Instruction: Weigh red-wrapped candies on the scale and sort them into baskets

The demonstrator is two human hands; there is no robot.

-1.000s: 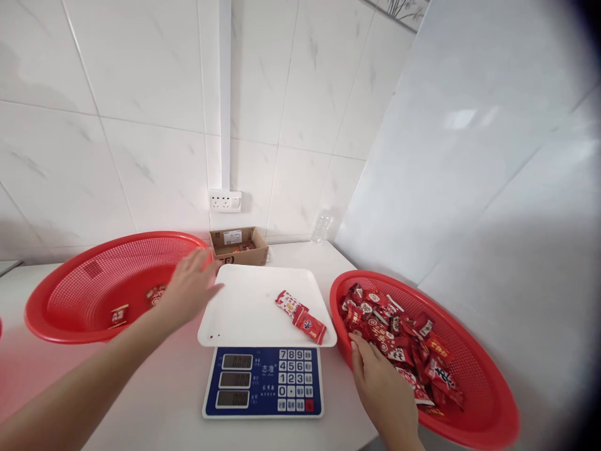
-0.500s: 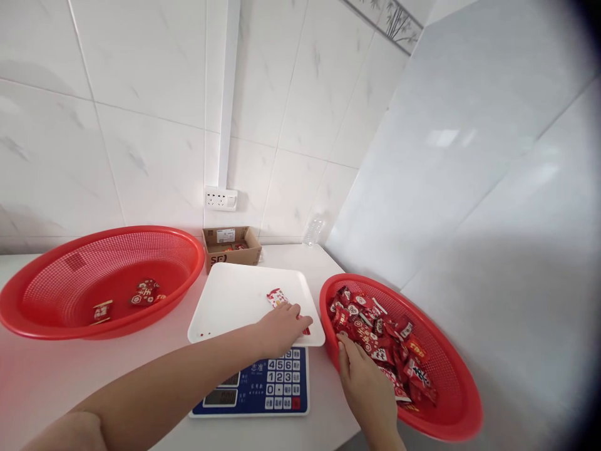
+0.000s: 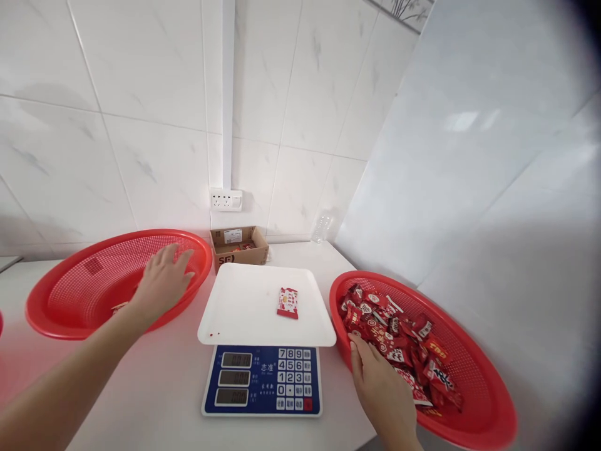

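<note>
My left hand (image 3: 164, 280) is over the left red basket (image 3: 47, 307), fingers spread, holding nothing; it hides part of the few packets inside. My right hand (image 3: 382, 382) grips the near left rim of the right red basket (image 3: 493, 407), which holds several red snack packets (image 3: 399, 338). Between the baskets, a single red and white packet (image 3: 288, 302) lies on the white tray (image 3: 244, 307) of a blue scale (image 3: 263, 381) with a keypad and lit displays. Small red specks are at the tray's front left.
Behind the tray stands a small cardboard box (image 3: 239, 255) with packets in it. A clear plastic bottle (image 3: 322, 227) is by the corner of the tiled walls. A socket (image 3: 226, 200) is on the back wall.
My left hand has moved left from the tray to above the left basket. The packet there shows fully now. My right hand has stayed at the right basket's rim. The view has shifted slightly.
</note>
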